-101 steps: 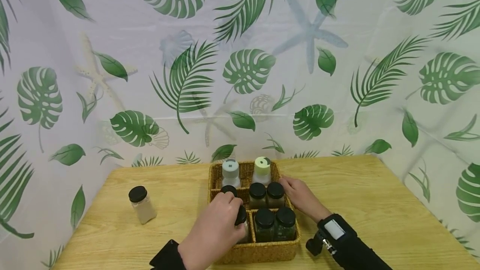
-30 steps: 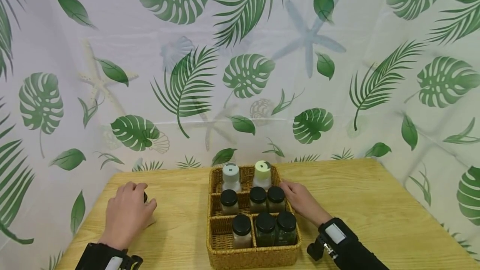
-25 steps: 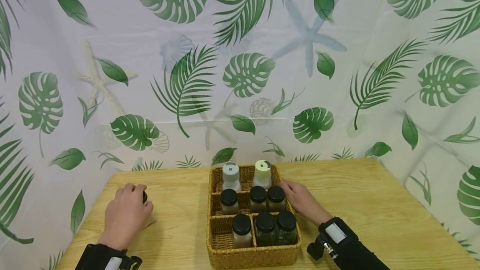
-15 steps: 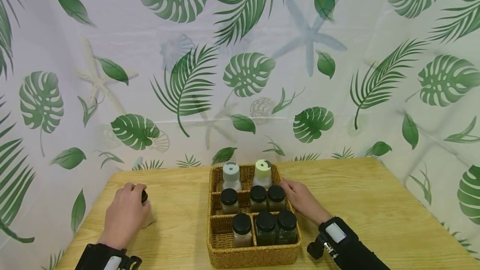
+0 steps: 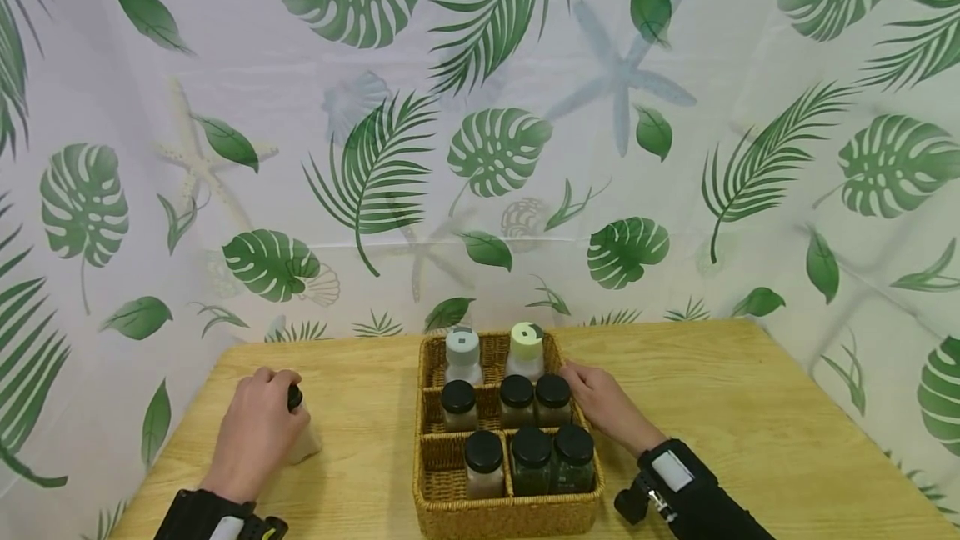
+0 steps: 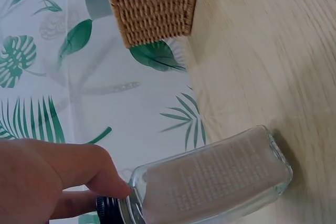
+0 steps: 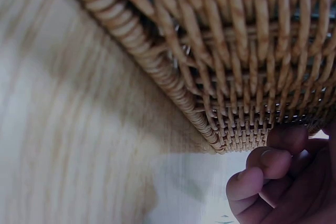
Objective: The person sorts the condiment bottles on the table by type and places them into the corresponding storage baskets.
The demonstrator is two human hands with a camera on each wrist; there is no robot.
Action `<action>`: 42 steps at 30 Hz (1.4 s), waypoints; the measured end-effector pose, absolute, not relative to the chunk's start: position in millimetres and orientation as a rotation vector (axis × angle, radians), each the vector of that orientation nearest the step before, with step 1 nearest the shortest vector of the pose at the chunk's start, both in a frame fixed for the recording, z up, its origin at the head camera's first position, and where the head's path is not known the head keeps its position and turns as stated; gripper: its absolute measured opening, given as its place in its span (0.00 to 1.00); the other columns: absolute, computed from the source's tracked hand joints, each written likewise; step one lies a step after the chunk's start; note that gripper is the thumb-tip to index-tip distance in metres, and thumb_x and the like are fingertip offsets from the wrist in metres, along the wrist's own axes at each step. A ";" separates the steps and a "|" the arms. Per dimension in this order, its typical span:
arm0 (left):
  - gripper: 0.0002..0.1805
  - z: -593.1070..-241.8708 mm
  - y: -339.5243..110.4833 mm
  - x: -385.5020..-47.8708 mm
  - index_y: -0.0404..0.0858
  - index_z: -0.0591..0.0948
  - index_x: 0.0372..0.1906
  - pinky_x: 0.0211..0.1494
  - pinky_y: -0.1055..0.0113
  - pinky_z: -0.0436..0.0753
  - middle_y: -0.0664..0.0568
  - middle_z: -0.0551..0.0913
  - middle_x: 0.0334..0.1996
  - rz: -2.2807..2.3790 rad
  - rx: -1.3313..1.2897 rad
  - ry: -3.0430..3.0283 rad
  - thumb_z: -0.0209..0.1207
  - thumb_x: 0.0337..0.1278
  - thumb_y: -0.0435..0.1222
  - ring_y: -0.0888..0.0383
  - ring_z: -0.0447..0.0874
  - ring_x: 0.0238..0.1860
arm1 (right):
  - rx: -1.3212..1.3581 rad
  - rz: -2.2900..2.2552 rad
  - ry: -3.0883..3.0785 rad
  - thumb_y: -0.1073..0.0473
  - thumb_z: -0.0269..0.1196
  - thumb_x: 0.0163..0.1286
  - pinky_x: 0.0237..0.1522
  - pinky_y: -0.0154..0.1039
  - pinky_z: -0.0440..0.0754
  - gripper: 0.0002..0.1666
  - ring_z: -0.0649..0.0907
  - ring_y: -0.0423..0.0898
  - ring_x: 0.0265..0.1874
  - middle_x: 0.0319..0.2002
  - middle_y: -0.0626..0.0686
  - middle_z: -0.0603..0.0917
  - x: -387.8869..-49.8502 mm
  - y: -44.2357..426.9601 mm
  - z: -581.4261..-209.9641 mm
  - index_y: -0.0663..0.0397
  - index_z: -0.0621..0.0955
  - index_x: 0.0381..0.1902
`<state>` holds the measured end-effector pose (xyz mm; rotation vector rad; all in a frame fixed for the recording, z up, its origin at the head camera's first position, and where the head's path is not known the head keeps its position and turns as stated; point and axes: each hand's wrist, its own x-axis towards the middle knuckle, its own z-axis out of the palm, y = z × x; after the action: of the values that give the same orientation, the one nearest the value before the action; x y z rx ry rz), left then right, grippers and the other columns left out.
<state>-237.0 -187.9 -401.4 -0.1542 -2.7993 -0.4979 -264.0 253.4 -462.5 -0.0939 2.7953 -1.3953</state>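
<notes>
My left hand [image 5: 258, 432] pinches a square glass spice jar [image 5: 304, 445] by its black lid, on the left side of the table. In the left wrist view, pale powder fills most of that glass jar [image 6: 210, 177], whose base is close to the tabletop. At the right wall of a divided wicker basket [image 5: 510, 517], my right hand [image 5: 603, 398] holds the rim near the back. Its curled fingers [image 7: 247, 183] show beside the weave in the right wrist view. The thumb's grip is partly hidden.
Several black-lidded jars stand in the basket's middle and front compartments, such as a powder jar [image 5: 483, 463] and a green-filled jar [image 5: 531, 465]. The back compartment holds a grey-capped bottle [image 5: 462, 355] and a yellow-capped bottle [image 5: 527, 350]. A leaf-print cloth [image 5: 495, 148] hangs behind the table.
My left hand has let go of a jar in the basket's front left compartment and moved left to the jar on the table. Lately that jar has shifted slightly right. My right hand stays put.
</notes>
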 end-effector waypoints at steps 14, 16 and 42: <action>0.19 -369.2 -157.5 -210.5 0.35 0.81 0.57 0.52 0.48 0.79 0.39 0.79 0.50 -0.578 -0.270 -2.734 0.61 0.61 0.31 0.40 0.76 0.52 | -0.112 -1.385 2.793 0.48 0.43 0.85 0.16 0.38 0.66 0.30 0.58 0.42 0.07 0.09 0.46 0.60 -264.1 252.6 -461.4 0.64 0.70 0.72; 0.18 -363.8 -151.8 -206.3 0.37 0.81 0.57 0.52 0.49 0.80 0.40 0.80 0.50 -0.588 -0.295 -2.715 0.61 0.61 0.32 0.41 0.77 0.51 | -0.120 -1.380 2.801 0.48 0.43 0.85 0.17 0.38 0.67 0.31 0.58 0.41 0.07 0.09 0.46 0.61 -264.6 253.2 -460.2 0.65 0.69 0.72; 0.18 -325.8 -94.6 -160.9 0.43 0.84 0.52 0.48 0.63 0.81 0.55 0.80 0.48 -0.652 -0.524 -2.607 0.65 0.56 0.31 0.55 0.77 0.50 | -0.092 -1.379 2.796 0.48 0.43 0.85 0.16 0.37 0.66 0.28 0.59 0.42 0.08 0.10 0.46 0.61 -263.5 253.2 -464.4 0.60 0.76 0.67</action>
<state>-160.9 -94.6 -325.8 -0.5238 -2.6074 -0.6518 -263.5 253.2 -464.4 -0.0921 2.7955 -1.3790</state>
